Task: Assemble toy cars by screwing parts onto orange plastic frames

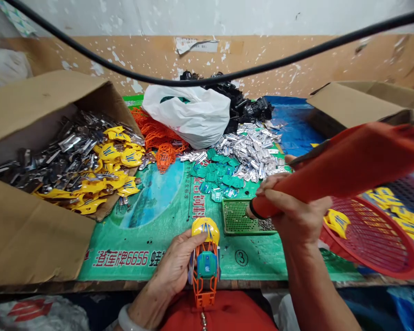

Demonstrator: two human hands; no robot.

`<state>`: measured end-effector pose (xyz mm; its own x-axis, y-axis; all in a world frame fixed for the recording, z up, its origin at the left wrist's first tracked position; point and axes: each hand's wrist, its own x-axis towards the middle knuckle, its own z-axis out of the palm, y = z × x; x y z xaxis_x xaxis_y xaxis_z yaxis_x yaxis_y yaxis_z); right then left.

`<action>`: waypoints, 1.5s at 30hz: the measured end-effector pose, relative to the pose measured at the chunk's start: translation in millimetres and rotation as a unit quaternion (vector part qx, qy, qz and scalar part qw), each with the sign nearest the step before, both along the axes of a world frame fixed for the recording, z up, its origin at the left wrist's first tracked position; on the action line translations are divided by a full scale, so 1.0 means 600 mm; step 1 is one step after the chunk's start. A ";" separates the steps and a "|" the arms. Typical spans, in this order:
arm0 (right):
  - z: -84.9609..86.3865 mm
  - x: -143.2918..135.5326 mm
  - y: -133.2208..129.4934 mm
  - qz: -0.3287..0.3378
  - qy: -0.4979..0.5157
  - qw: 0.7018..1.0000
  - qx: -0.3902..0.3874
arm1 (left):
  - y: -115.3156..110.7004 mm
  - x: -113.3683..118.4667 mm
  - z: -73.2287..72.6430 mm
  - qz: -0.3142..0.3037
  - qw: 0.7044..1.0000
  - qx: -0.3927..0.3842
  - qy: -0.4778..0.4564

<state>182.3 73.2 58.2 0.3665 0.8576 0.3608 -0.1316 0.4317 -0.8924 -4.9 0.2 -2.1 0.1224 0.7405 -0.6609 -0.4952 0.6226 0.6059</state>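
Note:
My left hand (pixel 172 259) is closed around a toy vehicle (pixel 207 265) near the table's front edge. It has a yellow front, an orange frame and a green plate in the middle; the thumb presses on the yellow part. My right hand (pixel 298 220) grips a thick red power screwdriver (pixel 331 165), tilted with its tip down to the left. The tip is over a small green perforated tray (pixel 224 218), where small screws (pixel 266 224) lie at the right end. Whether a screw is on the tip I cannot make out.
Left stands a cardboard box (pixel 34 239) with dark shiny parts and yellow shells (pixel 120 156). Behind the tray lie green plates (pixel 221 172), silver parts (pixel 251 149), orange frames (pixel 165 156) and a white bag (pixel 189 115). A red basket (pixel 382 234) stands right; a black cable (pixel 207 82) hangs across.

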 end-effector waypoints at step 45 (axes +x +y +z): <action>-0.010 -0.070 -0.054 0.232 -0.070 0.970 0.013 | 0.002 0.007 -0.024 0.040 0.996 -0.001 -0.079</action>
<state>140.1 40.9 51.9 -0.1117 0.9082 0.4033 -0.1952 0.3779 -0.9050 -0.6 1.3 -16.7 0.1644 0.7505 -0.6401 -0.6325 0.5782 0.5154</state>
